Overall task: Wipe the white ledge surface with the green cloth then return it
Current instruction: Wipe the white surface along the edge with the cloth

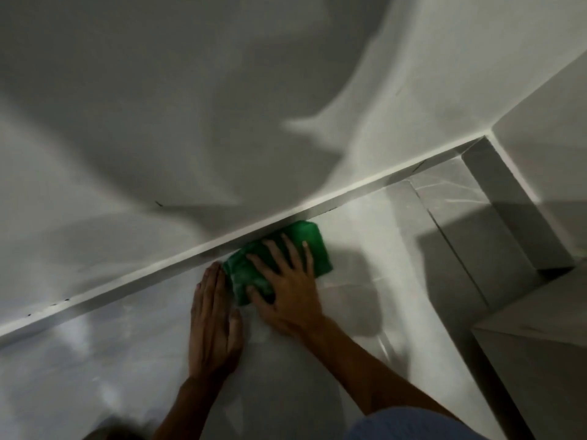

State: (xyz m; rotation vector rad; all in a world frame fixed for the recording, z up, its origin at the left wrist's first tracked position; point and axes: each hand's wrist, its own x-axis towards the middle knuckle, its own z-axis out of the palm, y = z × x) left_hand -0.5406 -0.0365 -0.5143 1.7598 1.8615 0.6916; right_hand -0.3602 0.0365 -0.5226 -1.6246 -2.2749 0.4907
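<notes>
A folded green cloth [305,246] lies on the glossy white ledge surface [133,350], tight against the white strip at the foot of the wall. My right hand [286,290] presses flat on the cloth with its fingers spread, covering the near half. My left hand [214,322] lies flat on the ledge just left of the cloth, fingers together, fingertips touching the cloth's left edge.
A white wall [222,106] rises behind the ledge, crossed by large shadows. At the right, a side wall [540,173] closes the corner. A darker step edge [451,249] runs down the right part of the surface.
</notes>
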